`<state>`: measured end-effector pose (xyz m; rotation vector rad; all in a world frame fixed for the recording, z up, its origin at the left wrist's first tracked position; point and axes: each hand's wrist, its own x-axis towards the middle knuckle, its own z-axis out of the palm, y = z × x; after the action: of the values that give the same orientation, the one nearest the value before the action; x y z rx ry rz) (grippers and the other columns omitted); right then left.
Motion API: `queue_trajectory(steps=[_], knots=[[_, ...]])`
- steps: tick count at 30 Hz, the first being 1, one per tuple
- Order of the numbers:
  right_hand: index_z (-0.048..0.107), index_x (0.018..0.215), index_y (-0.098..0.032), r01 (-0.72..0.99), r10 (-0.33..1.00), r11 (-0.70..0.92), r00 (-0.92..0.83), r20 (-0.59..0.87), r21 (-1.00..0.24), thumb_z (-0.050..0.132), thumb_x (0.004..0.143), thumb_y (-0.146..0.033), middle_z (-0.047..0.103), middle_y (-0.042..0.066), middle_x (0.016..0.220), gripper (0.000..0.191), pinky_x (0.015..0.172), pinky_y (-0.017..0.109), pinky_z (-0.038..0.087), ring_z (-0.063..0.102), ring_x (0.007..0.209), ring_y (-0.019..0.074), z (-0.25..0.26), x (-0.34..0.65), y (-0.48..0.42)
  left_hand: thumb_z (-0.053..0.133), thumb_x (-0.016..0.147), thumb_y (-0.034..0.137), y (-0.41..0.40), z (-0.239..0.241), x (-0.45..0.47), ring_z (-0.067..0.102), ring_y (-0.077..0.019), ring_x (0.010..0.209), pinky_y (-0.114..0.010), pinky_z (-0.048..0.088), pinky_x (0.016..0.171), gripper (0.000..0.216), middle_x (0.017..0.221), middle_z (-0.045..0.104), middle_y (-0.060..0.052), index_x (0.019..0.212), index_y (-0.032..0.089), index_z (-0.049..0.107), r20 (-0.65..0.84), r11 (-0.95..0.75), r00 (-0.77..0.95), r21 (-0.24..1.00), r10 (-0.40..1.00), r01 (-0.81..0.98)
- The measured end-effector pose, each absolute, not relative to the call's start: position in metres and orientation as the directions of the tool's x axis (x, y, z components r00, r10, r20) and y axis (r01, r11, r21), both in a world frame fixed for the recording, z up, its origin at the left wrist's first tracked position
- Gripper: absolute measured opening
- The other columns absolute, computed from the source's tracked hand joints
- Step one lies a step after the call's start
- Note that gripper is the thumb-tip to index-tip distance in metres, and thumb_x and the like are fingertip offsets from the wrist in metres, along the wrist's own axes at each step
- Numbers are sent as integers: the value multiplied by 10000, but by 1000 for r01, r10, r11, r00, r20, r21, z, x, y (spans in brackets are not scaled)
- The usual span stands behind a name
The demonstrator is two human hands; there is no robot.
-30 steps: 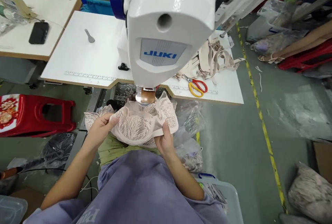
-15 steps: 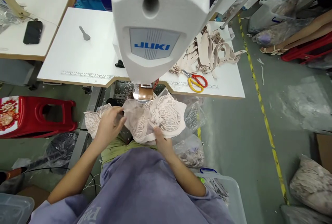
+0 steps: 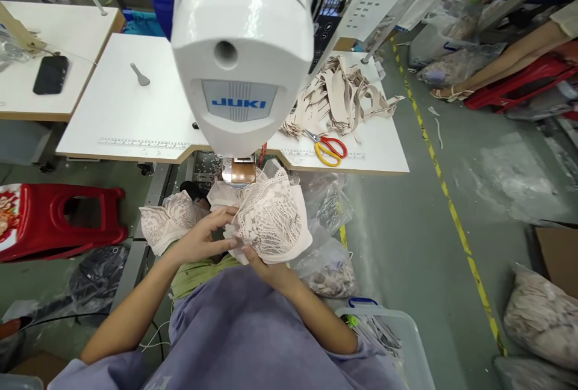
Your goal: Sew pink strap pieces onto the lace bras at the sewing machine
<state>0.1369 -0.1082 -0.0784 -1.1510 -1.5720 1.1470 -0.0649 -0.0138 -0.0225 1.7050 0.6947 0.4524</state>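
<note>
A pale pink lace bra cup (image 3: 273, 218) lies under the head of a white JUKI sewing machine (image 3: 239, 59), close to its presser foot (image 3: 238, 174). My left hand (image 3: 203, 239) pinches the lace's left edge with curled fingers. My right hand (image 3: 264, 263) grips the cup's lower edge from beneath, mostly hidden by the fabric. A second lace piece (image 3: 165, 224) hangs to the left of my left hand.
Red and yellow scissors (image 3: 327, 148) and a heap of beige straps (image 3: 338, 98) lie on the white table (image 3: 135, 113). A phone (image 3: 50, 74) rests on the far left table. Red stool (image 3: 58, 218) at left; plastic bags (image 3: 325, 257) and a bin (image 3: 397, 336) at right.
My hands have drawn together and bunched the lace cup, turning it to the right. The camera view has shifted right and down a little.
</note>
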Motion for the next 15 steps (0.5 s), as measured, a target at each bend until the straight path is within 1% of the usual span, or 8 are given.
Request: queue_trajectory(steps=[3, 5, 8, 9, 11, 13, 14, 15], knots=[[600, 1374, -340, 113, 985, 55, -168, 35, -992, 559, 974, -408, 680, 19, 1307, 408, 1259, 460, 270, 505, 1383, 211, -77, 131, -109, 566, 966, 354, -20, -24, -64, 543, -255, 1178, -389, 442, 1040, 183, 1244, 581, -130, 950, 179, 620, -24, -181, 716, 961, 698, 208], [626, 1348, -300, 30, 991, -42, -123, -46, -999, 541, 975, -475, 695, 47, 1277, 421, 1248, 455, 285, 511, 1377, 219, -76, 125, -109, 545, 977, 343, -25, -27, -60, 546, -241, 1132, -372, 451, 1003, 171, 1183, 582, -120, 944, 181, 587, 20, -218, 681, 953, 732, 208], [657, 1298, -246, -85, 988, -143, -75, -137, -986, 513, 949, -605, 730, 80, 1179, 521, 1210, 449, 337, 564, 1312, 244, -71, 130, -106, 487, 1003, 327, -31, -35, -56, 554, -189, 928, -310, 459, 885, 208, 937, 579, -60, 861, 185, 544, 66, -276, 663, 936, 746, 218], [683, 1246, -243, -91, 980, -164, -131, -152, -982, 505, 932, -647, 747, 79, 1106, 542, 1168, 445, 390, 615, 1236, 252, -68, 139, -104, 478, 1006, 334, -32, -37, -56, 541, -176, 864, -293, 454, 842, 233, 872, 561, -42, 833, 186, 526, 71, -283, 647, 931, 759, 230], [736, 1093, -241, -8, 875, -201, -451, -175, -980, 560, 870, -699, 760, 59, 936, 539, 991, 410, 525, 704, 997, 246, -59, 169, -97, 465, 1009, 375, -33, -42, -58, 502, -154, 757, -257, 429, 732, 274, 790, 520, -16, 813, 189, 503, 32, -232, 592, 936, 806, 266], [751, 961, -217, 178, 558, -162, -794, -239, -971, 683, 789, -672, 747, 34, 822, 492, 758, 326, 566, 707, 775, 206, -47, 208, -78, 452, 1007, 440, -32, -43, -61, 452, -136, 676, -234, 375, 631, 320, 735, 469, 8, 816, 189, 500, -79, -108, 535, 945, 841, 309], [747, 916, -203, 261, 540, -97, -797, -271, -961, 709, 780, -642, 736, 27, 790, 461, 705, 299, 548, 691, 721, 188, -40, 228, -61, 454, 1000, 476, -32, -43, -62, 432, -132, 657, -231, 353, 609, 346, 719, 448, 17, 819, 186, 504, -144, -41, 518, 943, 843, 329], [736, 871, -195, 336, 652, -44, -704, -282, -941, 665, 826, -624, 724, 25, 772, 437, 694, 289, 535, 678, 705, 177, -32, 245, -39, 464, 987, 513, -31, -42, -63, 420, -129, 651, -230, 340, 603, 374, 710, 434, 22, 819, 182, 511, -205, 17, 512, 938, 834, 346]])
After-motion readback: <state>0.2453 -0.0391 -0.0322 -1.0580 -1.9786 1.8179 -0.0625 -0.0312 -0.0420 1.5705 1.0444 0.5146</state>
